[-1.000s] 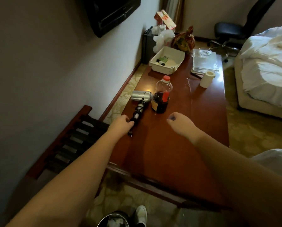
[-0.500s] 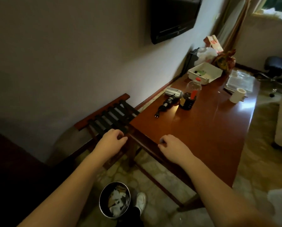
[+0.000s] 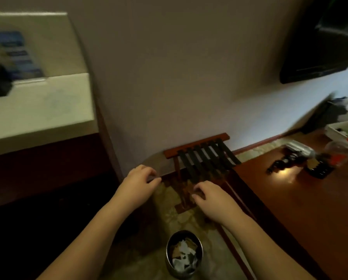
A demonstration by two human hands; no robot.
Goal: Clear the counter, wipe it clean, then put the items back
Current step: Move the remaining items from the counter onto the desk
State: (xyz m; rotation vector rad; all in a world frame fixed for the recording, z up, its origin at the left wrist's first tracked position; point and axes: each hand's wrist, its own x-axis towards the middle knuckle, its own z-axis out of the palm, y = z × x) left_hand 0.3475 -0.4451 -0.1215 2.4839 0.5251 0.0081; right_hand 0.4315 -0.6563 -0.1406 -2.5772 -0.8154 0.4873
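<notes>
While blurred, hands (image 3: 175, 188) hover loosely curled, empty, before luggage rack (image 3: 205, 158)

Our two forearms are bare to the bottom edge of the view, with no sleeve showing on either. Our left hand (image 3: 137, 183) and right hand (image 3: 213, 199) carry no glove, ring, watch or band that the blurred picture lets us make out.
</notes>
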